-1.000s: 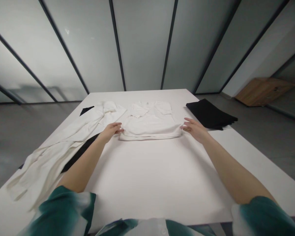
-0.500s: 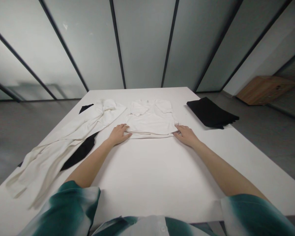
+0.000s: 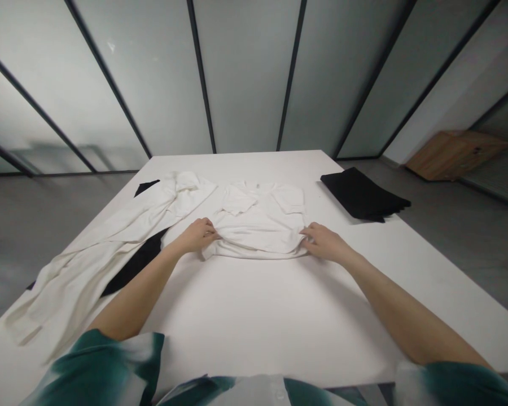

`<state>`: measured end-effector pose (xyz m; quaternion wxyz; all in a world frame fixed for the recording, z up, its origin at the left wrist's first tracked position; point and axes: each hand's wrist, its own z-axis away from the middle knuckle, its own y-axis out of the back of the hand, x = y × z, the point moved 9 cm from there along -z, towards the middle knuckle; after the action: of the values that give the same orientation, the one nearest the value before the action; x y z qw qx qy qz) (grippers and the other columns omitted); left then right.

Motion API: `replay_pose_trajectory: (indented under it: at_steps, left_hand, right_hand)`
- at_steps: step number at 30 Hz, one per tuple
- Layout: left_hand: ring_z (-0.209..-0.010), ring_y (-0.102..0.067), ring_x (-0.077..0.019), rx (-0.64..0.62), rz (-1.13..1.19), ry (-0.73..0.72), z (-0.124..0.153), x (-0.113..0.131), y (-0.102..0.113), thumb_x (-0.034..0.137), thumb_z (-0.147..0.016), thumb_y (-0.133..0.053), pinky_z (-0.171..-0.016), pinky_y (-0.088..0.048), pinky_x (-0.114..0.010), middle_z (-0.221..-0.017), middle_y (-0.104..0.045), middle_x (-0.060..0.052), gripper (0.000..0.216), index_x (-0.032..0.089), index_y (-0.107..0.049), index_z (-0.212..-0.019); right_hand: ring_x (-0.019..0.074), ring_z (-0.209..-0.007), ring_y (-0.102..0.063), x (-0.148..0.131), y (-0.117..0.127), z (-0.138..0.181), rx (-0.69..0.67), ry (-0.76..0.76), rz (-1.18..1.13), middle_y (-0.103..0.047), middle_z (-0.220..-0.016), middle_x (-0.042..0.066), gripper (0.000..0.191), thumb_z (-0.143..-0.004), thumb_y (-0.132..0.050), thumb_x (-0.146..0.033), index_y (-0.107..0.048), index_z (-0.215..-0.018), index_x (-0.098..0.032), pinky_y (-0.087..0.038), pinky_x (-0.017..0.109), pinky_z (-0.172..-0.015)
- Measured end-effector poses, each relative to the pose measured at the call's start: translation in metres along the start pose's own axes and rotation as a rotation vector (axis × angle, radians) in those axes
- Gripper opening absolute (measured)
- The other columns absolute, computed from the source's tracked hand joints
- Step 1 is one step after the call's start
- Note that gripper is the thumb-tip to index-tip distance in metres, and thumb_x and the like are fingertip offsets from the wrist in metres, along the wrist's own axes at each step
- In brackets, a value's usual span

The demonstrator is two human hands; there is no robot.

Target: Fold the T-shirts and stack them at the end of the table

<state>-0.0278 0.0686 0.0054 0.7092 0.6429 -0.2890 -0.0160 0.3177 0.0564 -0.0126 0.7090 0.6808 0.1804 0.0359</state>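
A white short-sleeved T-shirt (image 3: 260, 217) lies on the white table (image 3: 258, 304), its neckline away from me and its sleeves folded inward. My left hand (image 3: 200, 234) pinches the shirt's left side close to the near edge. On the opposite side my right hand (image 3: 322, 241) grips the cloth between thumb and fingers. Between the two hands the near part of the shirt is lifted and rumpled, with loose layers showing along the edge.
Left of the shirt, a heap of white garments (image 3: 110, 242) lies over a black cloth (image 3: 138, 265). A folded black stack of cloth (image 3: 362, 192) rests at the right edge. Beyond the table are frosted glass panels (image 3: 245, 73) and a wooden cabinet (image 3: 452, 155).
Both hands have gone from lying at the shirt's near corners to pinching its sides. The shirt has shifted toward me, and its near edge is now raised and looser.
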Motion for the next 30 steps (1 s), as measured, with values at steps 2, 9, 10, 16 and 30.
replay_pose_trajectory:
  at_steps: [2, 9, 10, 16, 30]
  left_hand:
    - [-0.095, -0.060, -0.0259, 0.072, 0.154, 0.003, -0.003, -0.006, 0.006, 0.050, -0.083, -0.051, -0.088, -0.044, -0.036, -0.100, -0.066, -0.010, 0.036, 0.020, -0.070, -0.081]
    - [-0.072, -0.052, -0.0182, 0.416, 0.496, 0.215, -0.036, -0.042, 0.030, 0.050, -0.089, -0.046, -0.069, -0.042, -0.029, -0.067, -0.052, 0.001, 0.033, 0.022, -0.051, -0.072]
    - [-0.073, -0.052, -0.0182, 0.470, 0.508, 0.229, -0.046, -0.043, 0.034, 0.047, -0.090, -0.045, -0.071, -0.042, -0.029, -0.067, -0.052, 0.001, 0.031, 0.022, -0.050, -0.074]
    - [-0.101, -0.061, -0.0234, 0.420, 0.243, 0.243, -0.106, -0.026, 0.010, 0.031, -0.097, -0.038, -0.091, -0.043, -0.034, -0.097, -0.067, -0.009, 0.024, 0.018, -0.059, -0.095]
    - [-0.119, -0.059, -0.0284, 0.243, -0.147, 0.145, -0.036, -0.019, -0.032, 0.038, -0.096, -0.042, -0.103, -0.042, -0.040, -0.128, -0.065, -0.017, 0.042, 0.014, -0.058, -0.127]
  right_hand:
    - [0.0250, -0.102, -0.062, 0.006, 0.005, -0.006, 0.104, 0.030, -0.144, -0.067, -0.109, 0.011, 0.028, -0.085, -0.050, -0.029, -0.074, -0.097, -0.021, -0.045, 0.034, -0.090]
    - [0.0256, -0.095, -0.061, 0.068, 0.022, -0.035, 0.462, -0.253, -0.792, -0.068, -0.090, 0.004, 0.028, -0.087, -0.045, -0.042, -0.065, -0.093, -0.024, -0.048, 0.033, -0.080]
    - [0.0256, -0.094, -0.061, 0.070, 0.024, -0.042, 0.490, -0.278, -0.811, -0.068, -0.088, 0.003, 0.028, -0.088, -0.044, -0.044, -0.064, -0.093, -0.025, -0.048, 0.033, -0.080]
    - [0.0265, -0.110, -0.060, 0.035, 0.012, -0.090, 0.339, -0.227, -0.409, -0.069, -0.113, 0.013, 0.036, -0.095, -0.034, -0.029, -0.063, -0.112, -0.017, -0.044, 0.035, -0.093]
    - [0.0271, -0.108, -0.064, -0.010, -0.019, -0.047, 0.155, -0.057, 0.003, -0.069, -0.118, 0.016, 0.035, -0.098, -0.039, -0.030, -0.063, -0.119, -0.017, -0.044, 0.034, -0.093]
